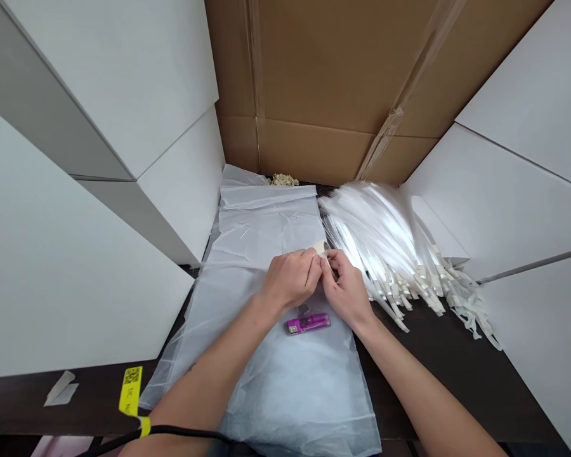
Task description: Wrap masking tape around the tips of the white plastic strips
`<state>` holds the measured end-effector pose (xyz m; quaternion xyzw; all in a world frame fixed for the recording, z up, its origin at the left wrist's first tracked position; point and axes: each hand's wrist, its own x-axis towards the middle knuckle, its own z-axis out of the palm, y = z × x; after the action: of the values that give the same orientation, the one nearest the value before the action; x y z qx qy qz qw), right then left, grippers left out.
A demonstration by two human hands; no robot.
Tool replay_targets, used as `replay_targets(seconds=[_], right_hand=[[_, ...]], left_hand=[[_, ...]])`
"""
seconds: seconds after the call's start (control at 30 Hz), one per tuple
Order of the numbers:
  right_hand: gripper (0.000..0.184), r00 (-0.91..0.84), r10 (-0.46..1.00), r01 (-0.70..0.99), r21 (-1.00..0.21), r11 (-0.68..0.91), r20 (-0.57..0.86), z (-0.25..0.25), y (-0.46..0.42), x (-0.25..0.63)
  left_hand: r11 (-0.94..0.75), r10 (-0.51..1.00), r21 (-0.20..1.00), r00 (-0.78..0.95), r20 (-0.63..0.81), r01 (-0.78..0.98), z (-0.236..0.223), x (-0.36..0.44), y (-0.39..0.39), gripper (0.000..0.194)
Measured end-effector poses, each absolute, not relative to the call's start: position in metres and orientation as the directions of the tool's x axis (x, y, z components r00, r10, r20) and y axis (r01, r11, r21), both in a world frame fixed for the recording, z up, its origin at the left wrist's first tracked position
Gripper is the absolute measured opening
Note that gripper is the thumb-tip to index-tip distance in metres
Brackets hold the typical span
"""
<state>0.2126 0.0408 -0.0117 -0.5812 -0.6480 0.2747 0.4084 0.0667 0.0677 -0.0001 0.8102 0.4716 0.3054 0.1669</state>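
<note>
My left hand [292, 277] and my right hand [346, 289] meet above the middle of a translucent plastic sheet [247, 298]. Between their fingertips is a roll of cream masking tape [320, 247], largely covered by the fingers. Both hands are closed, thumbs close together at the tape. Just below them a purple lighter [308, 323] lies on the plastic. To the right of my right hand, a thick bundle of clear plastic strips [375, 222] spreads out, with cream tape around many of the ends nearer me.
White panels [171, 146] stand on the left, and more white panels [518, 184] on the right. A brown cardboard wall [323, 70] closes the back. Cream scraps [283, 180] lie before it. A black cable [181, 430] with a yellow label [131, 388] crosses the dark tabletop's [438, 355] front.
</note>
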Motion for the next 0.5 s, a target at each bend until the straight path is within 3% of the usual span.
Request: replay_targets(seconds=[0.1, 0.2, 0.3, 0.43, 0.5], right_hand=[[0.036, 0.048, 0.889, 0.523, -0.770, 0.366, 0.455, -0.0151, 0.0423, 0.2141], [0.023, -0.067, 0.765, 0.589, -0.593, 0.549, 0.641, -0.0152, 0.0442, 0.2173], [0.018, -0.102, 0.741, 0.589, -0.560, 0.583, 0.664, -0.0123, 0.0448, 0.2193], [0.031, -0.021, 0.830, 0.478, -0.724, 0.498, 0.557, -0.0086, 0.0447, 0.2194], [0.028, 0.010, 0.844, 0.487, -0.740, 0.465, 0.537, -0.0070, 0.0446, 0.2186]], left_hand=[[-0.457, 0.889, 0.548, 0.378, 0.258, 0.700, 0.0005, 0.0652, 0.0680, 0.033], [-0.447, 0.893, 0.538, 0.385, 0.232, 0.715, 0.0009, 0.0636, 0.0674, 0.035], [-0.460, 0.888, 0.509, 0.392, 0.242, 0.728, 0.0008, 0.0628, 0.0667, 0.034], [-0.475, 0.880, 0.428, 0.401, 0.257, 0.769, 0.0011, 0.0638, 0.0665, 0.033], [-0.484, 0.874, 0.395, 0.411, 0.259, 0.781, 0.0010, 0.0647, 0.0666, 0.034]])
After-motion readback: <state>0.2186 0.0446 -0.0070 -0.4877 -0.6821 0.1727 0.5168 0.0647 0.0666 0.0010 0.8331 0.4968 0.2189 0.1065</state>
